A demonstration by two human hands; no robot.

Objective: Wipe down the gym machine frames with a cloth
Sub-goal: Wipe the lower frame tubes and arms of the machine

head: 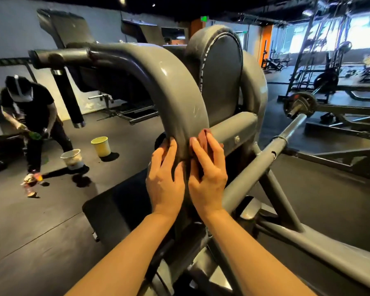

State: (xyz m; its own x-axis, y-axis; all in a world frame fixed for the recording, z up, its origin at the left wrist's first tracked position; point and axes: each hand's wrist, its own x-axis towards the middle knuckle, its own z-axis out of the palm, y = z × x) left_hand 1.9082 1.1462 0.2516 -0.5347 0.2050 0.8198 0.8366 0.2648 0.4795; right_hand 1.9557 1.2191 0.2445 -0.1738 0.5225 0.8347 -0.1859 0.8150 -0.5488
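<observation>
Both hands wrapped around the lower end of the curved grey frame tube [175, 90], just where it meets the short cross tube [233, 130]. Left hand [165, 178] laid against the left side of the tube, fingers [169, 150] extended and curving over the metal, pressing rather than clenching; whether any cloth sits under this palm, impossible to tell. Right hand [207, 174] on the right side, fingers [212, 146] long and flat, pinning a reddish-brown cloth [203, 135] against the tube, only a bunched fold of it showing above the fingertips. Round black pad [220, 82] directly behind the joint.

Likely trouble from here: cloth held only by flat pressure, so liable to slip out or bunch further on a hard stroke, leaving bare skin rubbing painted steel. Joint with the cross tube close against the right fingers, so a pinch or knock likely if the stroke runs downward too far. Back face of the tube hidden, easily missed. Yellow bucket [101, 146] and white bucket [72, 159] on the floor well to the left, beside another person [30, 107] bent over and busy
</observation>
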